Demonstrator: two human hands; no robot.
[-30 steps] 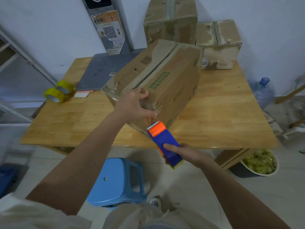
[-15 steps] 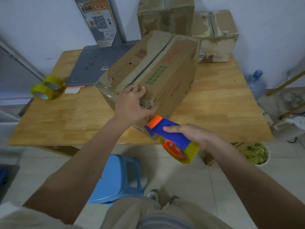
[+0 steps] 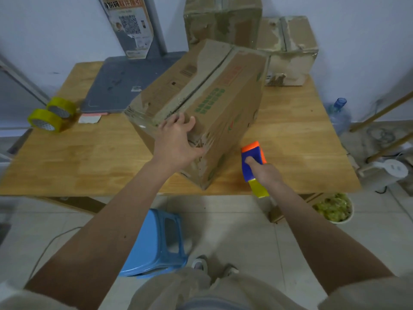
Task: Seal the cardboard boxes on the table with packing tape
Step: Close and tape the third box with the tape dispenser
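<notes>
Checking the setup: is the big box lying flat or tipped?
Tipped: the big box rests on one lower edge, its top slanting, left hand steadying it.

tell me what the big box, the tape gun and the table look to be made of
Big box: brown cardboard, matte, its corners frayed and scuffed, with glossy clear tape on the near end.
Tape gun in the right hand: likely hard plastic, smooth blue and orange, carrying a yellowish tape roll.
Table: wood, by its visible grain and joined strips, with a light sheen.
</notes>
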